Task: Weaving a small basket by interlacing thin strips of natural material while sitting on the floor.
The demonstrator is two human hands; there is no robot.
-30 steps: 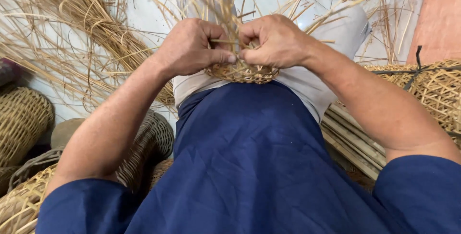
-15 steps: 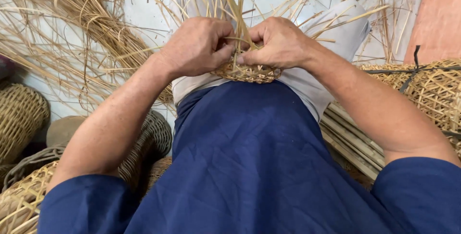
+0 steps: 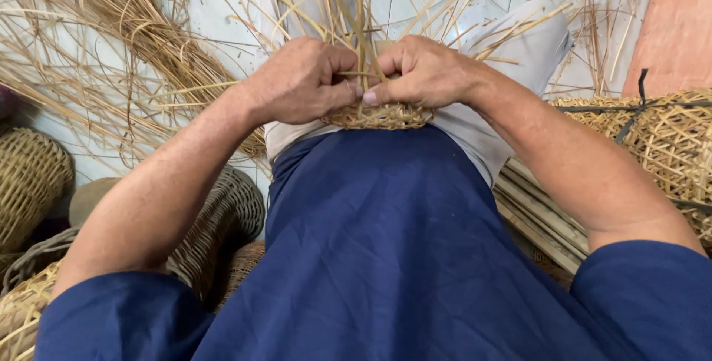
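A small round woven straw base [image 3: 380, 116] rests on my lap, against my blue shirt and grey trousers. Long loose straw strands [image 3: 360, 12] stick up and fan out from it. My left hand [image 3: 300, 83] and my right hand [image 3: 424, 72] sit side by side on top of the base, thumbs nearly touching. Both pinch thin straw strands at the base's upper edge. The far side of the weave is hidden behind my fingers.
A big heap of loose straw [image 3: 111, 42] lies on the pale floor at upper left. Finished woven baskets [image 3: 30, 176] stand at the left, another wicker basket [image 3: 230, 205] by my left elbow. An open-weave basket [image 3: 660, 138] and bundled canes [image 3: 541, 213] lie at the right.
My two hands have drawn closer together over the woven base, and the upright strands between them have shifted a little. The base itself stays on my lap.
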